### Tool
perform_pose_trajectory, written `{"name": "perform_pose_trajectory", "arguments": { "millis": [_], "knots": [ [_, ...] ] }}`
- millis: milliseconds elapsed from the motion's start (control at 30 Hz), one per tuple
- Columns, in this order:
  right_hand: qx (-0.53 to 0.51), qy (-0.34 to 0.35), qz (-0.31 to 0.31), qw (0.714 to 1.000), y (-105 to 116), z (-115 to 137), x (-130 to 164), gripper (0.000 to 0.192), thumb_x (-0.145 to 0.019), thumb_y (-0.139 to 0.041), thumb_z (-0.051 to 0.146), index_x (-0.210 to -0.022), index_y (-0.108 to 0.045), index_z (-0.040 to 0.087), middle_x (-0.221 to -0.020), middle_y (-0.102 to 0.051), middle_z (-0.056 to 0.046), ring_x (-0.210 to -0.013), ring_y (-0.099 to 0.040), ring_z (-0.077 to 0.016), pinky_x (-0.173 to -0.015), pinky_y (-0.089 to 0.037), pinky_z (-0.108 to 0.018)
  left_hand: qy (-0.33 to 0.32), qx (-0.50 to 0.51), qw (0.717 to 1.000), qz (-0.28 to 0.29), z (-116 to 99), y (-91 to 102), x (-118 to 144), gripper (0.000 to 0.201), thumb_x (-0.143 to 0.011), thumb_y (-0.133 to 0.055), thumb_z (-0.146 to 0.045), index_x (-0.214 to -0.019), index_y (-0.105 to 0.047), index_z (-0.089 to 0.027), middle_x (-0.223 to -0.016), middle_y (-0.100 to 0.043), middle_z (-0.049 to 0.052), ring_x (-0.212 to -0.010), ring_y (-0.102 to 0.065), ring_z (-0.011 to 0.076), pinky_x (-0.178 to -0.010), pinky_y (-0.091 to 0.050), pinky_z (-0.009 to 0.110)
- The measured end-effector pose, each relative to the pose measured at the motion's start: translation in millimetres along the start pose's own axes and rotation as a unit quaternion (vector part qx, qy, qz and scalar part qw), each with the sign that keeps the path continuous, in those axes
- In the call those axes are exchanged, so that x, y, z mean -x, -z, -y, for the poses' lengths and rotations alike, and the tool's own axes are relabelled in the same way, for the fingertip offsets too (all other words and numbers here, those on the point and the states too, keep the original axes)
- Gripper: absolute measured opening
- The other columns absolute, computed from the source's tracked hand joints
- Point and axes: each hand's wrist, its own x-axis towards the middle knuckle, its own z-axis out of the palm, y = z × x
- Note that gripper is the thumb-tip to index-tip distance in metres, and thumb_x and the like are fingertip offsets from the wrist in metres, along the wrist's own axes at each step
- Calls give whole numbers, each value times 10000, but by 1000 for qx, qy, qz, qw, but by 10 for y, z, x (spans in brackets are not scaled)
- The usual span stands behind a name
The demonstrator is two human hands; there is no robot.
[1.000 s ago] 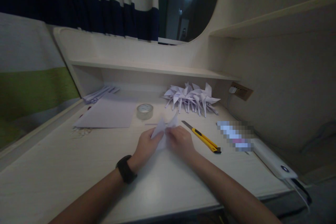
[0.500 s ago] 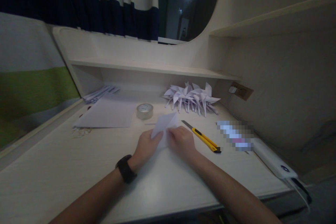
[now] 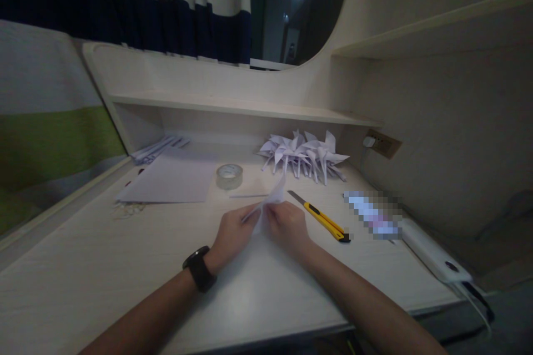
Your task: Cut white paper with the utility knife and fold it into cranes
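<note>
Between my two hands is a piece of white paper [image 3: 274, 197], tilted nearly edge-on with one corner pointing up and away. My left hand [image 3: 236, 231], below a black wristwatch [image 3: 200, 269], pinches its left side. On the right side my right hand [image 3: 288, 224] is closed on the paper, its fingertips partly hidden. Just beyond the hands a thin white stick [image 3: 249, 196] lies on the desk. Right of my right hand lies a yellow utility knife [image 3: 325, 221] with its blade out. A roll of clear tape [image 3: 229, 176] sits past my left hand.
A bunch of white paper pinwheels [image 3: 303, 152] lies at the back. Paper sheets [image 3: 172, 176] are stacked at left, near rolled or folded paper strips [image 3: 160, 148]. At right are a blurred-out phone-like object [image 3: 370, 215] and a white power strip [image 3: 435, 252] with cables.
The paper has turned from showing its broad face to nearly edge-on, uncovering more of the thin stick behind. Both hands keep about the same place.
</note>
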Motion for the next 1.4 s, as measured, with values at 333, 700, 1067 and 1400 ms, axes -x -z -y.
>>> {"name": "perform_pose_trajectory", "arguments": {
  "millis": [333, 700, 1067, 1400],
  "knots": [
    [-96, -125, 23, 987, 12, 16, 0, 177, -853, -544, 207, -795, -710, 192, -748, -722, -43, -659, -654, -164, -642, -466, -246, -2, -6, 1000, 18, -15, 5, -4, 356, -889, -466, -393, -1017, -721, -181, -949, -728, 35, -862, -654, 229, -778, -459, 280],
    [-10, 25, 74, 997, 30, -115, 4, 178, -820, -520, 121, -895, -681, 135, -726, -678, -78, -689, -597, -190, -674, -455, -282, 73, -27, 997, 14, 64, -3, -64, 351, -836, -508, -405, -771, -704, -122, -758, -703, 45, -703, -627, 231, -593, -436, 268],
    [5, -69, 105, 992, 8, -48, 3, 163, -880, -487, 199, -894, -647, 168, -796, -684, -62, -734, -616, -177, -709, -432, -266, 47, 12, 999, -7, 61, 19, -73, 319, -835, -506, -379, -812, -725, -149, -814, -724, 45, -733, -642, 233, -659, -464, 288],
    [132, -55, 158, 977, -8, 42, -38, 165, -932, -417, 289, -911, -550, 193, -771, -653, -61, -711, -610, -192, -532, -356, -257, 94, -5, 995, -13, 68, 23, -80, 369, -763, -591, -470, -802, -730, -130, -752, -720, 69, -731, -652, 261, -583, -444, 290]
  ]
}}
